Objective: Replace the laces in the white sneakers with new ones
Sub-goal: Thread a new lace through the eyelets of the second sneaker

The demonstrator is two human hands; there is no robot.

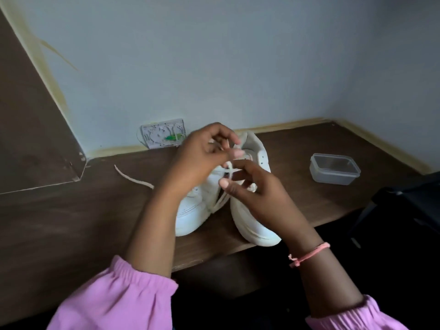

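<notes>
Clearly, you had set the two sneakers side by side near the front edge of the desk (95,222), toes toward you, so both hands could reach the eyelets from above. The left sneaker (190,210) stood partly under your left wrist; the right sneaker (252,225) was just beside it, its heel toward the wall.

Your left hand (197,160) hovered over the shoes with fingers curled and the tips pinched together, apparently on a strand of lace (229,169), though the exact contact was blurred. Your right hand (254,186) pinched the same pale lace between thumb and forefinger, holding it up and taut above the tongue area. I judge you held it that way to keep the strand straight for feeding through or drawing out of an eyelet; whether it was an old lace or a new one could not be told. More of it hung down in the gap between the shoes.

Another loose lace (133,178) lay on the desk to the left, well apart from the shoes, likely put aside to stay untangled.

Off to the right sat a clear plastic tub (334,169) with its lid on; it looked empty, though its cloudy walls hid any small contents.
</notes>
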